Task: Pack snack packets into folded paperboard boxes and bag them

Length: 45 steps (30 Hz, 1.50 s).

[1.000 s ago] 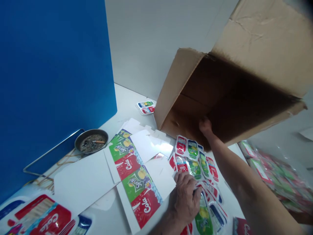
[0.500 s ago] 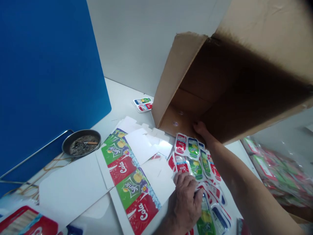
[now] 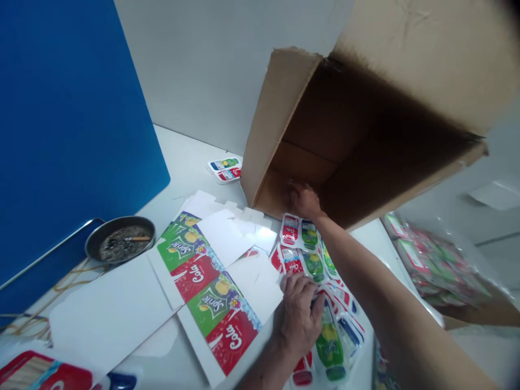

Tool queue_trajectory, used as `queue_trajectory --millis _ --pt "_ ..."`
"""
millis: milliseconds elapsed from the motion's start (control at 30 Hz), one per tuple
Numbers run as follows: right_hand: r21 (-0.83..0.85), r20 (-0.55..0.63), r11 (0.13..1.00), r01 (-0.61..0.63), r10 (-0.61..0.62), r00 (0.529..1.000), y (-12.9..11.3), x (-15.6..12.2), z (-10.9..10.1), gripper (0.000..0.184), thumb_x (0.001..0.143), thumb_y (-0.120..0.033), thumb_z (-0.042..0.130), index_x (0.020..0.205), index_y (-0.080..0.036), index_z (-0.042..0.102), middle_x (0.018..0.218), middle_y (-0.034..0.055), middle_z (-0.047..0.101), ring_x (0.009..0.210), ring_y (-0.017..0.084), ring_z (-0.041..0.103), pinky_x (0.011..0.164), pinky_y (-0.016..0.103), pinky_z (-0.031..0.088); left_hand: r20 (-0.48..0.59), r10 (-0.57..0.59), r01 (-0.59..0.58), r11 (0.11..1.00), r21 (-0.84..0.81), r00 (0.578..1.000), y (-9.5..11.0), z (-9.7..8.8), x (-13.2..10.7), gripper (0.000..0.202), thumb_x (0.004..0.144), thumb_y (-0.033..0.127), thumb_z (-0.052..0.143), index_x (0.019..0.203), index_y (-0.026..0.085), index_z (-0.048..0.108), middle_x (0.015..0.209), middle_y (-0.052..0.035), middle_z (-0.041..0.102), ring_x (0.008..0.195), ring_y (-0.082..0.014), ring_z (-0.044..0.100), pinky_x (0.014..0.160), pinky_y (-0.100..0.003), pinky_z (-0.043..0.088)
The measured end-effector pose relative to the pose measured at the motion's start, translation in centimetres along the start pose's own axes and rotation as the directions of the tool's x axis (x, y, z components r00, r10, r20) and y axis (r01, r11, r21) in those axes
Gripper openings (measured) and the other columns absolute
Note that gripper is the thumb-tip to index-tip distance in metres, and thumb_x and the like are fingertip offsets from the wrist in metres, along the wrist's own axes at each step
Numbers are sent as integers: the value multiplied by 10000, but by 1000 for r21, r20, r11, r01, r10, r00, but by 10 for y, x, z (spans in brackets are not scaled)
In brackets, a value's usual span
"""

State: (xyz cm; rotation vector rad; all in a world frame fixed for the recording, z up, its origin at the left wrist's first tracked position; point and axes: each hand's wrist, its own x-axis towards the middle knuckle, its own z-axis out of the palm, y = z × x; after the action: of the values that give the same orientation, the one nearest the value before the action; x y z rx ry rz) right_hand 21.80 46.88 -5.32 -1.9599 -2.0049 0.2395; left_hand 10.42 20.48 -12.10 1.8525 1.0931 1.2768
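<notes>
My left hand (image 3: pixel 299 313) lies knuckles up on a spread of small blister packs (image 3: pixel 309 254) printed red, green and blue, its fingers curled over them. My right hand (image 3: pixel 304 199) reaches into the mouth of a large tilted cardboard box (image 3: pixel 280 124), resting on the box's inner floor; its fingers are mostly hidden. Flat printed cartons (image 3: pixel 207 287) marked Cola and Sprite lie just left of my left hand.
A blue panel (image 3: pixel 69 119) stands at the left. A metal ashtray (image 3: pixel 119 238) with a cigarette sits by it. Two more blister packs (image 3: pixel 224 169) lie near the wall. Bags of packs (image 3: pixel 439 260) are piled at the right. White carton blanks (image 3: pixel 109 314) cover the near table.
My right hand has moved left and deeper into the box. The view has shifted, so the table's contents sit further left. My left hand stays on the packs.
</notes>
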Motion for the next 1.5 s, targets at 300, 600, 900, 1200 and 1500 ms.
queue_trajectory --millis 300,600,900,1200,1500 --pt "27 -76 924 -382 383 921 58 -136 -93 577 986 -536 545 1343 -97 660 1277 200 724 1190 324 681 1011 407 514 -57 88 -83 993 87 994 -6 5 3 132 991 278 589 1013 209 700 1029 -90 760 1028 -274 661 1050 -491 485" --pt "215 86 876 -432 424 902 30 -298 -83 788 850 -675 682 1417 -139 568 1371 211 669 1242 332 657 1033 430 507 -63 -16 26 988 155 998 36 -19 -20 262 1003 339 571 1209 196 645 1253 -121 702 1228 -288 617 1106 -446 462" --pt "37 9 939 -341 341 940 -23 -389 -21 994 762 -470 817 1585 -193 335 1458 235 527 1378 428 471 1153 571 354 -146 -302 328 920 214 942 56 -41 -128 595 758 177 766 1323 175 578 1363 -165 651 1301 -371 564 1120 -524 429" --pt "404 -489 899 168 56 871 -6 -461 18 983 842 -457 762 1627 -200 229 1335 175 551 1219 362 528 1045 561 472 -96 -555 524 820 -232 826 71 -72 -159 726 653 368 890 1274 131 598 1031 -128 775 865 -272 746 789 -385 587" --pt "688 -261 726 20 222 939 -7 -509 15 971 748 -581 834 1532 -176 430 1420 187 558 1296 364 560 1098 528 467 -25 -604 463 636 -617 796 100 -58 -195 462 703 482 882 972 141 723 893 -71 802 744 -211 751 709 -322 603"
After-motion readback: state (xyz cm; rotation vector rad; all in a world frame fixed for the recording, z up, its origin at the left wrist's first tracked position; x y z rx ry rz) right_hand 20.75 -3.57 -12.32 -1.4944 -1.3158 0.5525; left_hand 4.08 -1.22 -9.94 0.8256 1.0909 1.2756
